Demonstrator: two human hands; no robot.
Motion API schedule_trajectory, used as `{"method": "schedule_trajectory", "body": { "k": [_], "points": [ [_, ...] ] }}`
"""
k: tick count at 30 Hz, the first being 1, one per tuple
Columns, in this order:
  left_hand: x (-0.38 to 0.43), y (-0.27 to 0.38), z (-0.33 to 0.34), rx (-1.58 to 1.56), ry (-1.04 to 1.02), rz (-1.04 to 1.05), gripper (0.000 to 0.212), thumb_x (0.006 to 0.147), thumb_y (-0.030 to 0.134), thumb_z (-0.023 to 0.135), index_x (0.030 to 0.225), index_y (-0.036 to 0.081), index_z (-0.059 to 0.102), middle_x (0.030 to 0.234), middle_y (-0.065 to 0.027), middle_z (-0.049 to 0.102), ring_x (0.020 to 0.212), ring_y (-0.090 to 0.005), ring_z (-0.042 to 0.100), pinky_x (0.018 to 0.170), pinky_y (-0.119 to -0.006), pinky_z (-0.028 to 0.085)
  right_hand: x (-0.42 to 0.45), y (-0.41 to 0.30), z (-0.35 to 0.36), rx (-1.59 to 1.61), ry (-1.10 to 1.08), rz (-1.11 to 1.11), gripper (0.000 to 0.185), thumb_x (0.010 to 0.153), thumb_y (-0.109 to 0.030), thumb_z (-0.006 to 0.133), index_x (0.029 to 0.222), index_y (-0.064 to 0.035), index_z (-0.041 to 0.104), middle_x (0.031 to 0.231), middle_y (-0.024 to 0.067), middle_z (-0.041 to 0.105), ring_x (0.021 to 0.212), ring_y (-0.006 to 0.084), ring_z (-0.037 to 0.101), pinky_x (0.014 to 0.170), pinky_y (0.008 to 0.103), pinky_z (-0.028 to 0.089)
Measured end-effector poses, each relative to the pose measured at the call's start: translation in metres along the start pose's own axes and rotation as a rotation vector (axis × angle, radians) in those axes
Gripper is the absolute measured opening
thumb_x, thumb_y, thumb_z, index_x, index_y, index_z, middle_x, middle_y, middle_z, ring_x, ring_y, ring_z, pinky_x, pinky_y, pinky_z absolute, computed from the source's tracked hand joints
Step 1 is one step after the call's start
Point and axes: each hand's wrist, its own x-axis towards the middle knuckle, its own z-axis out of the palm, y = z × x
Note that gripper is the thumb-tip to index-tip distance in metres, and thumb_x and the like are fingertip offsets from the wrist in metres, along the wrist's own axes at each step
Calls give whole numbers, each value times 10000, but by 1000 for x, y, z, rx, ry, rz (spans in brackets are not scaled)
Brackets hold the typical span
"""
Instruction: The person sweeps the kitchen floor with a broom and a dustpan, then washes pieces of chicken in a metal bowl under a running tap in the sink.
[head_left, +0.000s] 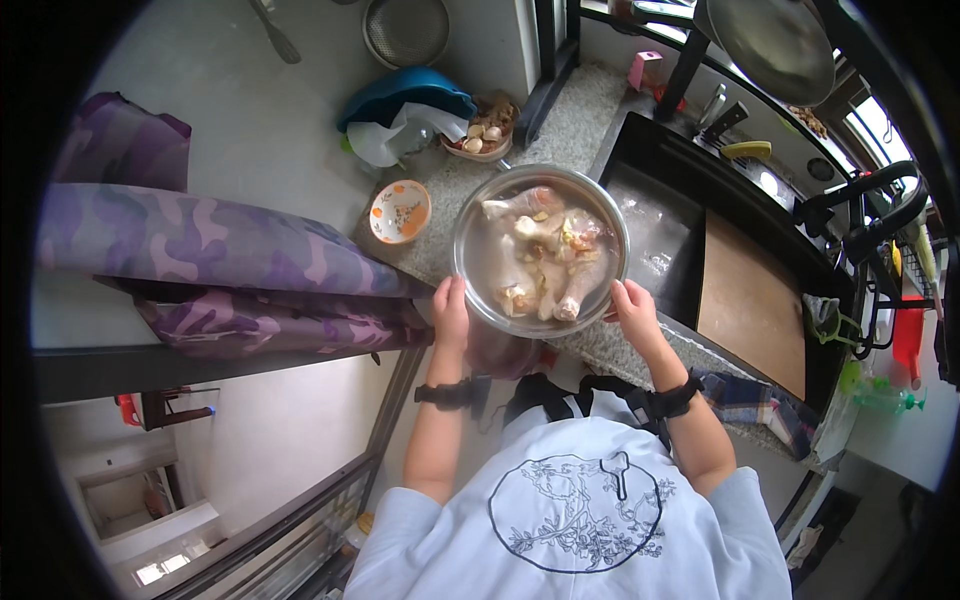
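Note:
A round metal bowl (460, 259) holds several raw chicken drumsticks (581, 285) in cloudy liquid, with small yellowish pieces scattered over them. My left hand (450, 311) grips its near left rim, thumb on top. On the near right rim, my right hand (632, 307) has hold in the same way. Fingers of both hands are partly hidden under the bowl. The bowl is over the speckled stone counter (577, 112), left of the sink; whether it rests there or is lifted, I cannot tell.
A small orange-patterned bowl (401, 211) and a basket of garlic (480, 141) stand left of the metal bowl. A blue basin (405, 94) is behind. The dark sink (652, 217) at right carries a brown board (750, 300). A camouflage-patterned cloth (217, 240) lies left.

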Motion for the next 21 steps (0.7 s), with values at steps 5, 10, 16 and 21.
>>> {"method": "schedule_trajectory", "body": {
  "k": [5, 10, 16, 21],
  "points": [
    [1, 2, -4, 73, -32, 31, 262, 900, 199, 416, 903, -25, 552, 821, 2, 539, 763, -66, 459, 712, -212, 364, -15, -28, 7, -519, 197, -18, 263, 822, -264, 530, 759, -9, 514, 667, 97, 566, 618, 207, 581, 535, 306, 462],
    [-1, 14, 0, 429, 236, 67, 208, 818, 202, 558, 852, -1, 525, 765, -11, 519, 722, -92, 468, 646, -236, 392, -40, -60, 28, -890, 437, -438, 249, 686, -255, 659, 714, -65, 501, 779, 98, 495, 665, 278, 550, 560, 363, 447],
    [9, 58, 13, 757, 354, 485, 186, 723, 175, 612, 829, 36, 548, 719, -70, 481, 656, -235, 462, 631, -352, 402, -40, -59, 53, -1094, 215, -536, 341, 604, -312, 701, 736, -57, 519, 775, 99, 478, 684, 255, 539, 570, 349, 446],
    [17, 76, 28, 949, 34, 563, 233, 701, 201, 648, 886, 68, 602, 709, -78, 493, 658, -211, 489, 628, -318, 417, -33, -60, 63, -1246, 185, -395, 324, 599, -294, 692, 760, -54, 547, 808, 108, 491, 732, 257, 554, 610, 350, 457]
  ]
}}
